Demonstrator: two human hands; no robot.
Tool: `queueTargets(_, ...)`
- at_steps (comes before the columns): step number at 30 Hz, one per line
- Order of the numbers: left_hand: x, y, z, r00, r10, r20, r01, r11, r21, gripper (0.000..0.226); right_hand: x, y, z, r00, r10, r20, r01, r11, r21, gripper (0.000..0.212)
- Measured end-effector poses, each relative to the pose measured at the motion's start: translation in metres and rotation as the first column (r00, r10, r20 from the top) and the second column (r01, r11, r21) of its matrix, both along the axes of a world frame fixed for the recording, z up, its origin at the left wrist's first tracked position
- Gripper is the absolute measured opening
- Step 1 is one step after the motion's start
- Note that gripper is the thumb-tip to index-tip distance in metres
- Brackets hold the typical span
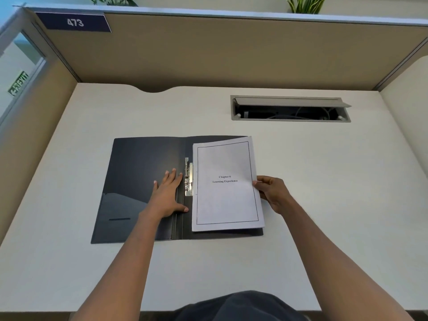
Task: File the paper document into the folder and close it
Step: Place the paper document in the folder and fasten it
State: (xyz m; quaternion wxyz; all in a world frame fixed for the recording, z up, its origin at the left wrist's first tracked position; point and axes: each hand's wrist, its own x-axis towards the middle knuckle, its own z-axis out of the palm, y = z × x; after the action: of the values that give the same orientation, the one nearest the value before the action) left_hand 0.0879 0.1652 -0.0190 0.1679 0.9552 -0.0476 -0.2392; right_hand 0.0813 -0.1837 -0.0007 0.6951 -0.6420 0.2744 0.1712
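A dark folder point(136, 172) lies open flat on the desk. Its metal clip point(188, 179) runs along the spine. A white paper document point(225, 198) titled "Chapter 6 Learning Experience" rests on the folder's right half, its left edge beside the clip. My left hand point(168, 193) lies flat with spread fingers on the folder's left half, just left of the clip. My right hand point(272, 193) grips the document's right edge, thumb on top.
The white desk point(324, 181) has an open cable tray point(290, 110) at the back right. Tan partition walls point(208, 54) enclose the desk on three sides. The desk's front edge is close to my body.
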Motion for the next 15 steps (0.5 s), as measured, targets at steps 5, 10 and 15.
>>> queueTargets(5, 0.000, -0.003, 0.002, 1.000, -0.001, -0.010, 0.001, 1.000, 0.018, 0.126, 0.004, 0.011, -0.003, 1.000, -0.003, -0.027, 0.003, 1.000, -0.011, 0.011)
queueTargets(10, 0.002, -0.003, 0.003, 0.999, -0.004, -0.035, 0.005, 1.000, 0.020, 0.124, 0.007, 0.018, -0.009, 0.998, -0.032, -0.050, 0.028, 0.996, -0.081, 0.019)
queueTargets(15, 0.005, -0.001, 0.002, 0.998, -0.020, -0.053, 0.021, 1.000, 0.018, 0.124, 0.008, 0.026, -0.012, 0.999, -0.038, -0.036, 0.030, 0.974, -0.223, 0.024)
